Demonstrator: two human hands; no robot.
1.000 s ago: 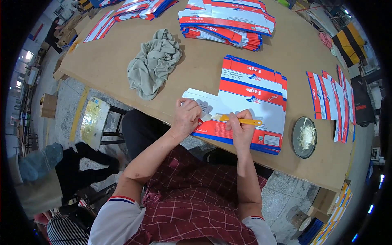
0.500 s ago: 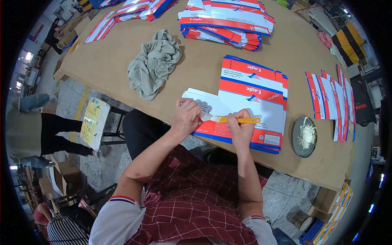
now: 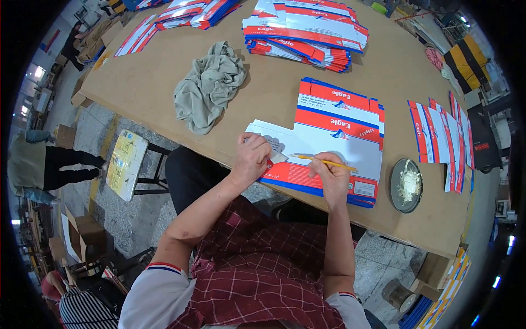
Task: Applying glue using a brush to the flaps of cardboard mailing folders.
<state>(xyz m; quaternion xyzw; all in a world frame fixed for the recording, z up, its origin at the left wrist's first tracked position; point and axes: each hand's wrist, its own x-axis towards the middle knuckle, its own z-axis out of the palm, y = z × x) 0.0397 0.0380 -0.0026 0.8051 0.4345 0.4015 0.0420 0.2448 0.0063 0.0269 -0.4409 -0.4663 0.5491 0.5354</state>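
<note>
1. Your left hand (image 3: 251, 159) presses flat on the white flap of the top flattened carton (image 3: 329, 145), fingers curled down on the card. That carton lies on the stack at the near table edge, at 6 o'clock from the big pile of cartons (image 3: 307, 30). If you ease off, the flap is likely to spring up and smear against the layer beneath.

2. Your right hand (image 3: 333, 176) pinches a thin yellow stick (image 3: 323, 160), fingers closed narrow around it, tip pointing toward 9 o'clock at your left fingers. I judge the tip could jab or daub your own fingertips, since the two hands sit close.

3. The round dish of white paste (image 3: 406, 185) sits at 3 o'clock from your right hand, near the table rim (image 3: 383, 230). A careless elbow could push it off.

4. The stack overhangs near your lap; leaning hard may slide it.

5. The crumpled grey rag (image 3: 208, 88) lies at 11 o'clock, well apart from your hands, so wiping a spill means a reach.
</note>
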